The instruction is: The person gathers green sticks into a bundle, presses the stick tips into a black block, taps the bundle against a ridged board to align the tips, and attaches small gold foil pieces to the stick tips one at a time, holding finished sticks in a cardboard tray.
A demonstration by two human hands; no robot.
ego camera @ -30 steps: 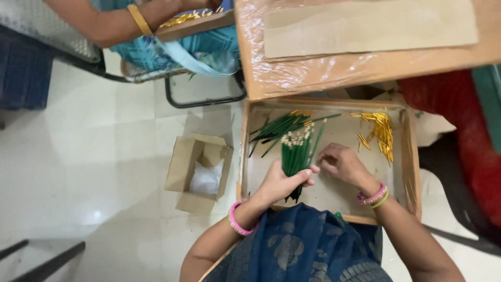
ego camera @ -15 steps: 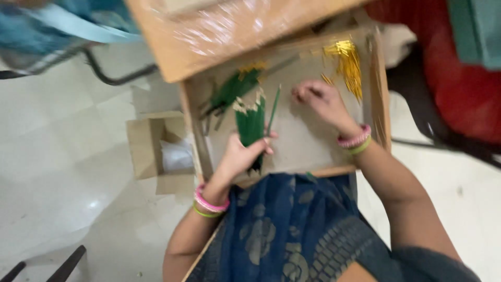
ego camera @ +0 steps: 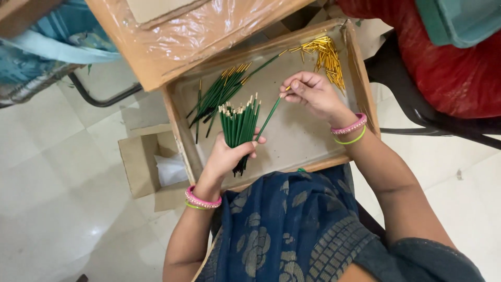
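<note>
My left hand (ego camera: pixel 228 155) grips a bundle of green sticks (ego camera: pixel 239 124) with pale tips, held upright over a shallow wooden tray (ego camera: pixel 181 135) on my lap. My right hand (ego camera: pixel 311 94) pinches the gold-tipped end of a single green stick (ego camera: pixel 269 118) that slants down toward the bundle. A loose pile of green sticks (ego camera: pixel 217 93) lies in the tray's far left part. A heap of small gold tubes (ego camera: pixel 325 56) lies in the far right corner.
An open cardboard box (ego camera: pixel 144 168) with white plastic inside stands on the tiled floor to the left. A plastic-wrapped brown board (ego camera: pixel 172 34) overhangs the tray's far side. A red sack (ego camera: pixel 446 62) sits on a dark chair at right.
The view has shifted and come closer. My right hand has lifted from the tray floor and now holds a single green stick by its tip; my left hand keeps the bundle.
</note>
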